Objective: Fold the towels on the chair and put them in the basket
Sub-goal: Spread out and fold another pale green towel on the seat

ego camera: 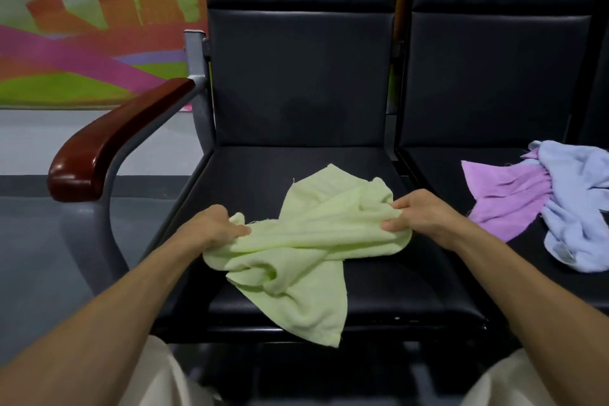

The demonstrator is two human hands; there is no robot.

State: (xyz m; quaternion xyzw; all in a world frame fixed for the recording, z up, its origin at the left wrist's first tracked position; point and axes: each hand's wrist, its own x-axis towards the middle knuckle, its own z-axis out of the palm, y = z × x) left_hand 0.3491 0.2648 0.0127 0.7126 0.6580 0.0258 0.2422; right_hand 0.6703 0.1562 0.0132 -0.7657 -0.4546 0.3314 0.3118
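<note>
We've got both hands (pixel 214 227) (pixel 418 214) clenched on the bunched green towel (pixel 306 241), twisted cloth could fold crooked

Seating, one row: two black padded chairs side by side, each with an upright panelled back.

Near chair (pixel 263 181): grey metal frame, one dark red wooden armrest (pixel 108 145) on its left side. On the seat lies one pale green towel (pixel 306 241), crumpled and twisted across the middle, one corner pointing toward the backrest, another hanging over the front edge.

Second chair (pixel 494 76), to the right: on its seat one purple towel (pixel 507 194), partly spread, and one light blue towel (pixel 576 208), bunched, lying over the purple one's right edge.
</note>
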